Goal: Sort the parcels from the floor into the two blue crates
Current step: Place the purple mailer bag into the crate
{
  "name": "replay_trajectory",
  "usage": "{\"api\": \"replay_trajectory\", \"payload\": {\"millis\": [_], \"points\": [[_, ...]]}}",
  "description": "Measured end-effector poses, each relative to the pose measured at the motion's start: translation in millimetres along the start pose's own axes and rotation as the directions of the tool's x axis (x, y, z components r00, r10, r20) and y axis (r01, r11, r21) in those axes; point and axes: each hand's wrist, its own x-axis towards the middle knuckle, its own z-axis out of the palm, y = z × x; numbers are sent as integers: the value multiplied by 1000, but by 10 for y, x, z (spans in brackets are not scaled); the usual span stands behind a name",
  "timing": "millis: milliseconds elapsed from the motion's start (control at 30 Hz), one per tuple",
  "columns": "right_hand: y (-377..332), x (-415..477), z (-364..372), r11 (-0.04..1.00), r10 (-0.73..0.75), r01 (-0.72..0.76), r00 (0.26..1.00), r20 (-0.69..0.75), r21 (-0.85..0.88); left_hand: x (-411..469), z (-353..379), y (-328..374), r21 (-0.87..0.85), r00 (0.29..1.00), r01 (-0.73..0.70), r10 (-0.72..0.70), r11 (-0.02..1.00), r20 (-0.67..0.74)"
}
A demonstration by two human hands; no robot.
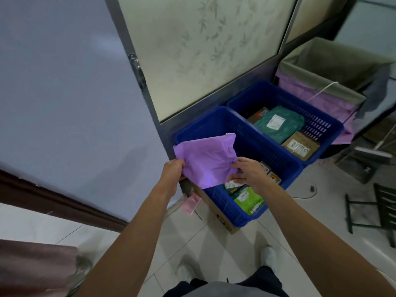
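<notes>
A flat purple parcel [205,159] is held up over the near blue crate [216,123]. My left hand [172,170] grips its lower left edge and my right hand [249,171] pinches its lower right side. Below it the near crate holds a light green packet [248,199] and small labelled parcels [274,177]. The far blue crate [321,123] stands right behind, with a dark green bag [278,123] and a brown box [301,145] inside.
The near crate rests on a cardboard box [222,219]. A frosted glass door [203,50] rises behind the crates. A fabric bin with purple lining [327,86] stands at the right, a dark metal rack [383,209] further right. A pink slip [190,203] lies on the tiles.
</notes>
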Motion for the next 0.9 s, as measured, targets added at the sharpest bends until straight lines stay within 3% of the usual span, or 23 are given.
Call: {"api": "replay_trajectory", "payload": {"millis": [167, 333, 467, 700, 800, 900], "points": [[-82, 78, -530, 1000, -16, 17, 999, 32, -23, -194, 550, 47, 6, 999, -29, 29, 1000, -28], [-206, 208, -1171, 1000, -19, 19, 993, 119, -1, -338, 1225, 16, 157, 994, -107, 109, 982, -4], [-370, 307, -1612, 999, -32, 37, 986, 164, -26, -413, 1688, -44, 207, 988, -102, 124, 973, -94], [-620, 348, -1968, 940, -182, 243, 950, 252, -239, -598, 2100, -51, -81, 980, 16, -32, 997, -197], [-693, 430, -1949, 935, -213, 269, 947, 242, -230, -647, 2129, -30, -284, 988, 101, -130, 954, -84], [-723, 510, -1918, 924, -279, 321, 938, 208, -208, -671, 2136, -5, -443, 993, 115, -117, 889, 21]]}}
